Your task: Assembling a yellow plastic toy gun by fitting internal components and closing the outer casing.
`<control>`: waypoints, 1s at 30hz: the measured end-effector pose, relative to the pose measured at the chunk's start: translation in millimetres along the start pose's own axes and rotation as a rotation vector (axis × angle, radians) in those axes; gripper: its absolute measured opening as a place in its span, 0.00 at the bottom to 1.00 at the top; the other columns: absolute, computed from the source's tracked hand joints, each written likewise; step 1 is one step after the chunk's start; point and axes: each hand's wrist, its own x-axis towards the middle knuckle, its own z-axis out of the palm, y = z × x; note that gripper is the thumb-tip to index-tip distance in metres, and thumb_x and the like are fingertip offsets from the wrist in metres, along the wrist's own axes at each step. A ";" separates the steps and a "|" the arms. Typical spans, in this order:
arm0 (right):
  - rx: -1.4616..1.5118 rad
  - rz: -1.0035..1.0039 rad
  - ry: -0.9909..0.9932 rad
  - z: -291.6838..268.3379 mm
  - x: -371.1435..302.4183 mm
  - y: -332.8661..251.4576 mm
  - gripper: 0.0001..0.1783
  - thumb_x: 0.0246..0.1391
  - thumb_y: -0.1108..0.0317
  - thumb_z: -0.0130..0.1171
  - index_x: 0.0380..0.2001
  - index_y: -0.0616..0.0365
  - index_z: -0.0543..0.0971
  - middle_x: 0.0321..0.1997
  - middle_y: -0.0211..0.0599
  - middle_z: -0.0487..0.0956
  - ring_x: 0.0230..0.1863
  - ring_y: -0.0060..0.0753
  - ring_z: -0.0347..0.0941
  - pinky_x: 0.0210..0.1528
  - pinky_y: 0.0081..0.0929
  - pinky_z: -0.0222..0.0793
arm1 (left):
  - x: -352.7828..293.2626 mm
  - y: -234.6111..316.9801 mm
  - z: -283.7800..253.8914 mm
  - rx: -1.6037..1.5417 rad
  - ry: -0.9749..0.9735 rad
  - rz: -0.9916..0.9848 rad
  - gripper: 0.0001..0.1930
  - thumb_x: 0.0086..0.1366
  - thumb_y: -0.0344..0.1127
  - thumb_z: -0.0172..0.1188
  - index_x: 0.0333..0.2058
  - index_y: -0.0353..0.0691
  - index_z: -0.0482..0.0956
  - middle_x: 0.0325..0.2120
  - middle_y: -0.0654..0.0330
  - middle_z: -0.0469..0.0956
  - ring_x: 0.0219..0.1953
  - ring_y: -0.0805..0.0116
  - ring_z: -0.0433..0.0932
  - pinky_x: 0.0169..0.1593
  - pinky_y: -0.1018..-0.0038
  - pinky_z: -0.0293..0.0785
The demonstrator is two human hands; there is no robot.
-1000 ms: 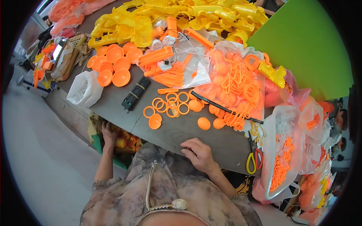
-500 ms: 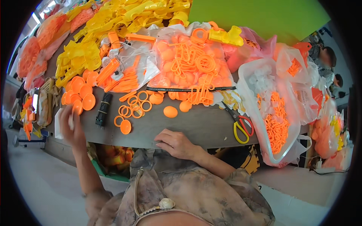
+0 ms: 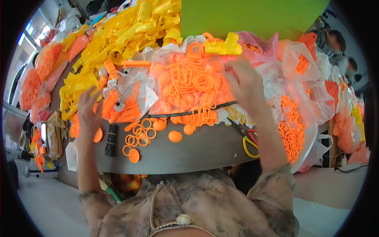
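Note:
My left hand (image 3: 89, 110) is raised over the orange round caps (image 3: 98, 135) and in front of a yellow plastic part pile (image 3: 81, 85). Its fingers are spread, and I see nothing in them. My right hand (image 3: 245, 81) reaches far across the table, blurred, beside a clear bag of orange balls and hooks (image 3: 189, 85). Its fingers look apart, just below a yellow pipe-shaped piece (image 3: 225, 46). Between the hands lie several orange rings (image 3: 141, 133), a loose orange cap (image 3: 134, 155) and an orange ball (image 3: 175, 136).
A black strapped bundle (image 3: 111, 140) lies right of the left forearm. Scissors (image 3: 249, 144) with yellow and red handles sit by the right forearm. On the right stands a translucent tub (image 3: 312, 134) with orange links (image 3: 291, 126). A green panel (image 3: 252, 17) rises behind.
My right hand has gone from the table's front edge to the far right of the bag. My left hand has moved forward over the caps. The view has shifted slightly.

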 end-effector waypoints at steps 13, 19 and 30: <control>-0.850 -0.057 -0.463 60.1 83.7 119.7 0.07 0.49 0.67 0.51 0.29 0.53 0.78 0.31 0.37 0.77 0.33 0.39 0.76 0.38 0.46 0.64 | -58.0 141.6 1.9 -0.603 -0.021 -0.054 0.11 0.51 0.23 0.62 0.36 0.35 0.79 0.41 0.51 0.76 0.44 0.55 0.74 0.47 0.69 0.70; -0.271 -0.094 0.025 -4.9 81.4 55.9 0.10 0.49 0.64 0.53 0.27 0.61 0.73 0.24 0.41 0.75 0.26 0.40 0.72 0.29 0.31 0.67 | -51.6 163.5 9.8 -0.771 0.015 -0.142 0.32 0.49 0.27 0.66 0.55 0.34 0.67 0.52 0.47 0.68 0.55 0.52 0.68 0.56 0.63 0.64; 1.129 0.452 -0.300 3.9 -101.2 -131.2 0.08 0.54 0.72 0.57 0.35 0.65 0.74 0.31 0.32 0.76 0.32 0.16 0.74 0.32 0.16 0.70 | -79.9 219.8 73.5 -1.233 0.208 -0.073 0.38 0.50 0.22 0.64 0.59 0.31 0.56 0.50 0.48 0.69 0.50 0.58 0.72 0.53 0.69 0.68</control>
